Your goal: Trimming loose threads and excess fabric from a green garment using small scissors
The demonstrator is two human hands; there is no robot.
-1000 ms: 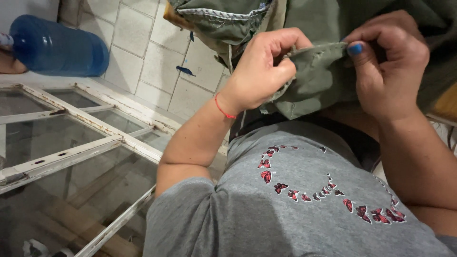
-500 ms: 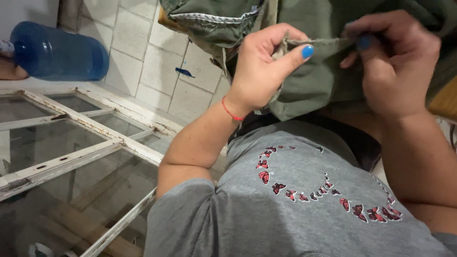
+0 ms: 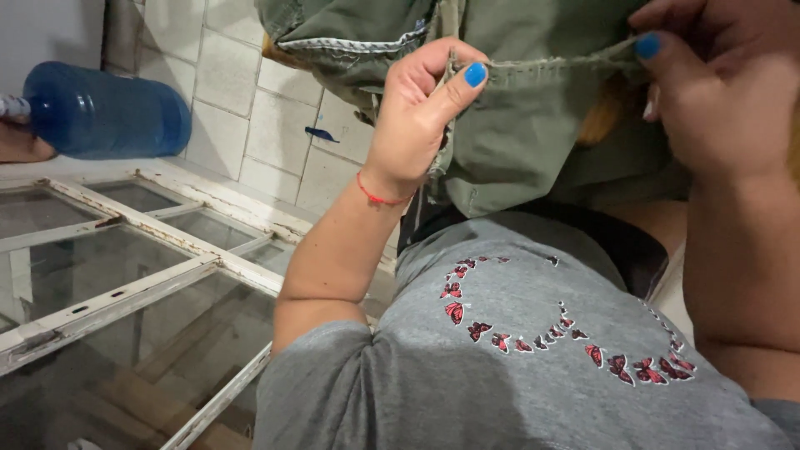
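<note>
Pinching the garment (image 3: 517, 133) hem taut between left hand (image 3: 417, 117) and right hand (image 3: 717, 92), mid-inspection above the shirt (image 3: 533, 350); next likely needing a steady regrip along it.

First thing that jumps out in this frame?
The olive-green garment at top centre, its frayed edge stretched between the left hand and right hand, both in a pinching grip with blue-painted nails. Then the big blue water bottle lying at far left above a white window frame.

One head-worn camera looks steeply down, very close, over the wearer's chest at both raised hands, the floor beyond.
</note>
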